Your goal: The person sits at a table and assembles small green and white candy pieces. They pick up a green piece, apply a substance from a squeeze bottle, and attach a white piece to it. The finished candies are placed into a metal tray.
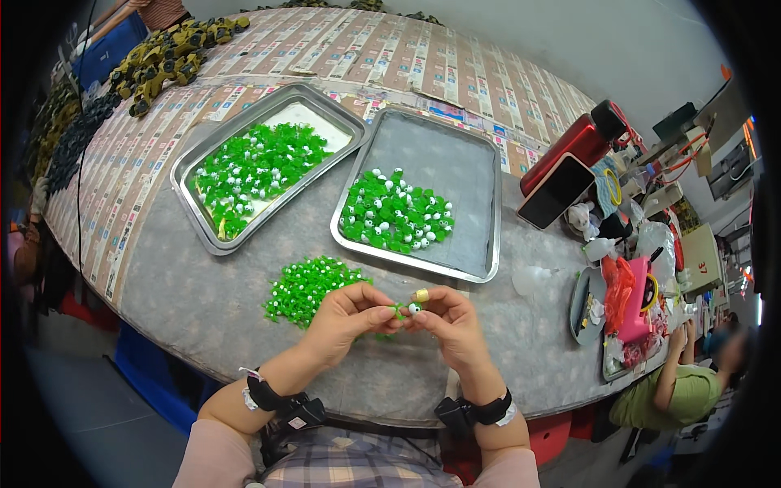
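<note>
1. Head view, far left: dark and olive moulded plastic pieces [167, 57] lie heaped at the rear edge of the grey-topped table [203, 301]; no hand is near them.
2. Left rectangular steel tray [213, 238]: it holds a spread of small green plastic pieces with white eye dots [256, 167], over a pale sheet.
3. Loose pile of the same green pieces [307, 286]: it lies on the bare table just beside the left hand, apart from both trays.
4. Left hand [346, 317]: the forearm comes up from the lower edge, a black strap at the wrist. Thumb and forefinger are pressed together, pinching a small green piece [398, 309] at the fingertips; the other fingers are curled.
5. Right hand [451, 321]: it meets the left hand fingertip to fingertip over the near table edge. Its fingers pinch a white eye bead [414, 307] against the green piece. A small yellow cap-like item [421, 294] sits at the fingertip; what it is cannot be told.
6. Right steel tray [480, 268]: a smaller cluster of green pieces with eyes [394, 213] lies in its near-left part; most of its floor is bare.
7. Progress, as a judgement: if the right tray takes finished pieces, it is partly filled, while the pile and left tray remain, so much is left.
8. Far right: a red bottle [569, 145], a dark phone [556, 191] and assorted clutter; another person's arm [671, 374] works at the table edge.
</note>
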Demonstrator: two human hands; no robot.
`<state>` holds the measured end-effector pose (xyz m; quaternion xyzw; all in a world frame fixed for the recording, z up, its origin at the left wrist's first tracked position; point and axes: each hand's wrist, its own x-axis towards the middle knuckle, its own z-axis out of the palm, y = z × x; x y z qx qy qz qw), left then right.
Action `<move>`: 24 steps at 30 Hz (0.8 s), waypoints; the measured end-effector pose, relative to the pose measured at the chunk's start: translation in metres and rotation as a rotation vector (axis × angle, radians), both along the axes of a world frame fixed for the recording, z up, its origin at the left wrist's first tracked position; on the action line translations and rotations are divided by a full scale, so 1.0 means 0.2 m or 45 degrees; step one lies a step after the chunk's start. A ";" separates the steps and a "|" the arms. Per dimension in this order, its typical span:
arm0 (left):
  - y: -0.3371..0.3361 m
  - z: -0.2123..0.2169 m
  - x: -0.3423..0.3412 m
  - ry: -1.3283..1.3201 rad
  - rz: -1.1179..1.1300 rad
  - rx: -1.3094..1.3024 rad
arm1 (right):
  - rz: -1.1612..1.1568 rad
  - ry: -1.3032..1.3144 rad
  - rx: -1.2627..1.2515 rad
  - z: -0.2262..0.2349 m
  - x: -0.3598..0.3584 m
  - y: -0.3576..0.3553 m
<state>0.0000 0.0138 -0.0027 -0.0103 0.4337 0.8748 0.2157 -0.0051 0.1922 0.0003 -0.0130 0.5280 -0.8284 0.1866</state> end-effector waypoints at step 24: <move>0.02 0.00 0.02 0.423 0.128 -0.528 | -0.099 0.117 0.153 0.02 0.05 -0.04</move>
